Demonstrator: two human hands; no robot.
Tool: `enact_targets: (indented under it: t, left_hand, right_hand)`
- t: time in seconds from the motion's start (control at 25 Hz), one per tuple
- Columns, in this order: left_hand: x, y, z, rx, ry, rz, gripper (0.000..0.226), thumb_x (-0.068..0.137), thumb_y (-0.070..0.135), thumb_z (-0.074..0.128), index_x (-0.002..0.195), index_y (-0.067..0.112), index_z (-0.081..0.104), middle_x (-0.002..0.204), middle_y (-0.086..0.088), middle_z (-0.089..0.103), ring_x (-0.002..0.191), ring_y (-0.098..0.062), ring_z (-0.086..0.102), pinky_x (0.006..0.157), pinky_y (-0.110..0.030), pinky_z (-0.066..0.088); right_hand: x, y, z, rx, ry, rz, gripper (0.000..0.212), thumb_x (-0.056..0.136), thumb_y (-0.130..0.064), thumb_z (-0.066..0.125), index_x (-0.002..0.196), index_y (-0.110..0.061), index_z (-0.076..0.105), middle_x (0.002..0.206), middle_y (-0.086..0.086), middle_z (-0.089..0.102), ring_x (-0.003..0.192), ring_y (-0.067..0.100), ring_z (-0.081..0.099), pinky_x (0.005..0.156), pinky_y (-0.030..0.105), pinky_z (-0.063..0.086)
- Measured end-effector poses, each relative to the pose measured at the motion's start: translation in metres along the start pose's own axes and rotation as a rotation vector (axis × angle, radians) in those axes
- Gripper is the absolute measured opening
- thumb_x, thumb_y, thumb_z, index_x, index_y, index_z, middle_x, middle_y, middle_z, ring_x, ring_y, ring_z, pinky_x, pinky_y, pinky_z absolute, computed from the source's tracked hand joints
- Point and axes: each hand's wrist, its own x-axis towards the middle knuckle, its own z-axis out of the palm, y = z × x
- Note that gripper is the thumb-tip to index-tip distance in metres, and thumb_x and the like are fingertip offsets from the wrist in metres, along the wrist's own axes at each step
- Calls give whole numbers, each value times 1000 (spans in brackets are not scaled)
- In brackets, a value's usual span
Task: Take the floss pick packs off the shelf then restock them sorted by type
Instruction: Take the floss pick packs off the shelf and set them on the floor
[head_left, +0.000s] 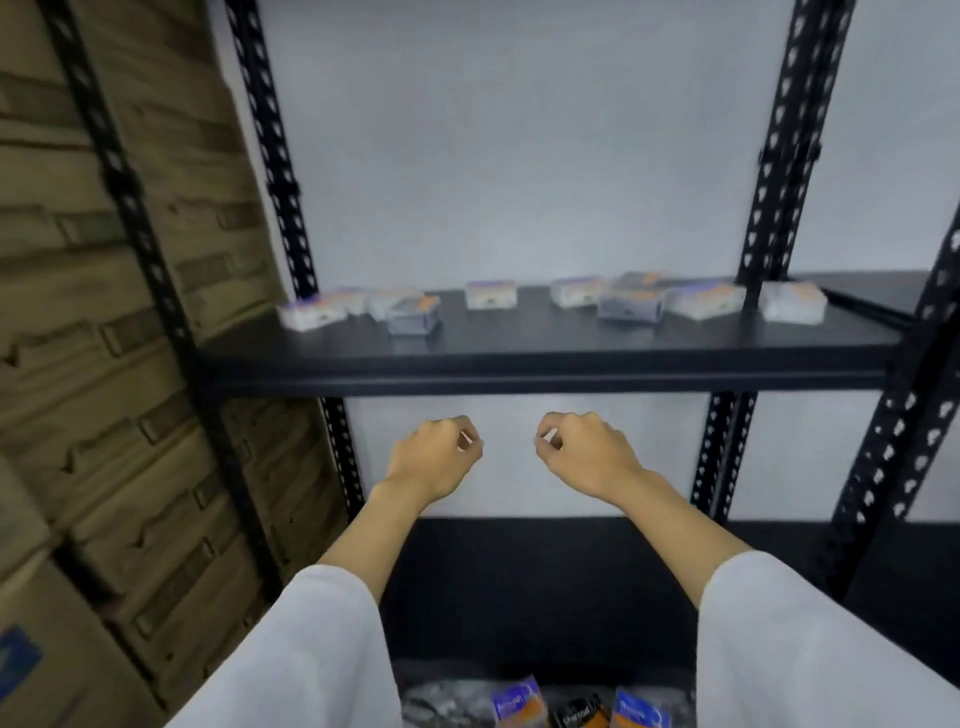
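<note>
1. Shelf (519, 358): clear packs (491, 294) lie scattered along its back.
2. Below, at bottom edge: more packs, blurred.
3. Left hand (434, 460), right hand (584, 452): fingers loosely curled, each grip empty, below the shelf's front edge, apart from the packs.

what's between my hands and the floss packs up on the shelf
In the head view only the shelf's black front edge lies between the left hand, the right hand and the floss packs.

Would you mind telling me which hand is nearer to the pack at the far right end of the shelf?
The right hand. It hangs below the shelf, down and left of that pack; the left hand hangs farther left still. Both hold nothing.
</note>
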Motion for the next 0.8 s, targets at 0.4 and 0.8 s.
enact_targets:
  t: [0.4, 0.8]
  left_hand:
    - [43, -24, -111, -23, 389, -85, 26, 91, 44, 51, 109, 27, 61, 114, 3, 63, 103, -20, 59, 80, -35, 48]
    - [141, -27, -79, -115, 327, -189, 67, 79, 60, 62, 137, 37, 39, 147, -7, 27, 131, -31, 29, 106, -43, 32]
  right_hand:
    - [80, -80, -51, 74, 140, -208, 21, 94, -34, 48, 107, -24, 60, 101, -4, 68, 90, 19, 64, 77, 33, 51]
    - [181, -60, -46, -55, 246, -247, 31, 93, -30, 50, 122, -19, 56, 120, 3, 60, 111, 22, 52, 86, 33, 45]
